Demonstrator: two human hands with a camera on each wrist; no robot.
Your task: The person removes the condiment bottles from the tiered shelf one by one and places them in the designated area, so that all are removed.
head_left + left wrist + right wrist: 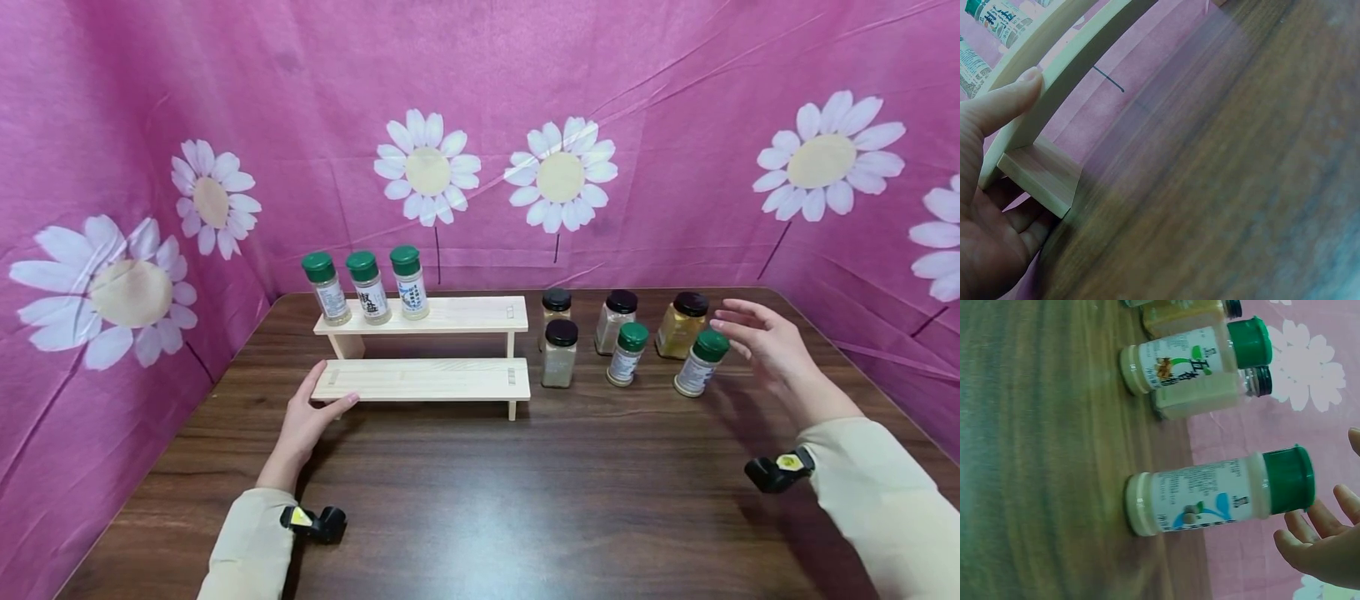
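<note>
A pale two-tier wooden rack [420, 381] stands on the table, three green-capped seasoning shakers [372, 292] lined up on its upper tier. My left hand [311, 417] grips the lower tier's left end, the thumb on its front edge and the fingers round the end, as the left wrist view [997, 119] shows. My right hand [772, 346] is beside the rightmost green-capped shaker [697, 364], which stands upright on the table. Its fingers are loosely bent, the fingertips right at the green cap [1290, 480], and nothing is held in them.
Between rack and right hand stand another green-capped shaker [626, 357] and several black-capped jars, among them a front one [558, 357], a middle one [617, 323] and a yellow-brown one [681, 327]. A pink daisy-printed cloth [487, 75] hangs behind the brown table [480, 500].
</note>
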